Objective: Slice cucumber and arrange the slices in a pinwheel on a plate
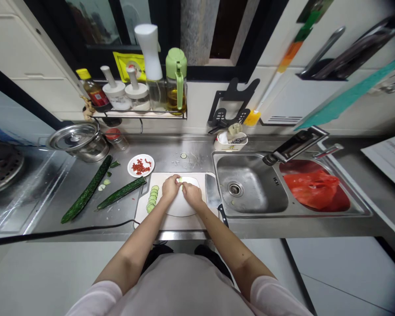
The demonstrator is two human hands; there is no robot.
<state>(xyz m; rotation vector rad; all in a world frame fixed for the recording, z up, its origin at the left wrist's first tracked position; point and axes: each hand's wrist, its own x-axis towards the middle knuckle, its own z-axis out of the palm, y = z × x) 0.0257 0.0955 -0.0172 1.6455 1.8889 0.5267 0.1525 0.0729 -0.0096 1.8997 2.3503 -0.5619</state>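
The person's left hand [171,188] and right hand [191,194] meet close together over the far part of a white plate [181,210]; the fingers of both are bent and drawn in narrow around pale green cucumber pieces [180,179] at the plate's far side; the pieces are small and partly covered, so one cannot tell whether either hand pinches them or merely touches them.

The plate rests on a pale cutting board [168,223]; on the board's left part, beside the plate, an overlapping row of cucumber slices [152,199] runs toward the person; a broad-bladed knife [212,191] lies along the board's right side, its black handle nearest the person.

Left of the board, on the steel counter [69,235], lie a long cucumber [87,189] and a shorter cut cucumber [121,193], its far end close to the board; small trimmings [106,181] lie between the two; a small white dish [130,167] of chopped red pieces [140,166] sits beyond the shorter one; to the right of the board is a sink basin [253,193].
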